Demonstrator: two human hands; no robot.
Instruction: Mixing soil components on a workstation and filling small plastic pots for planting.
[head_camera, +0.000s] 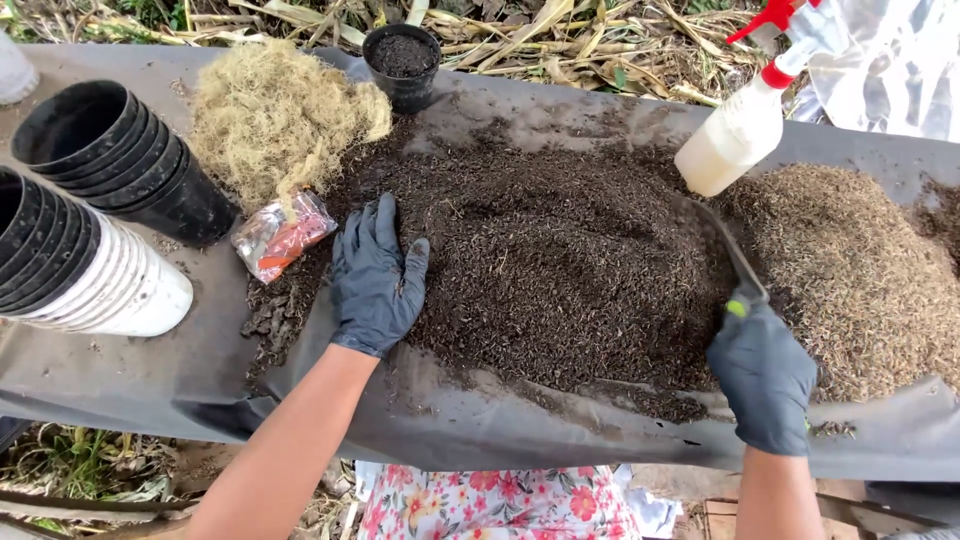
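Observation:
A broad heap of dark potting soil (560, 250) lies on a black sheet (150, 380). My left hand (376, 278), in a dark glove, rests flat with fingers apart on the heap's left edge. My right hand (762, 372), also gloved, grips the green-tipped handle of a small trowel (728, 252); its blade is dug into the right side of the soil. A lighter brown pile of husks (850, 260) sits to the right of the trowel.
Stacked black pots (120, 160) and white pots (100, 280) lie on their sides at the left. A clump of pale dry moss (270, 115), a small foil packet (282, 236), a soil-filled black pot (403, 62) and a red-topped spray bottle (745, 115) are around the heap.

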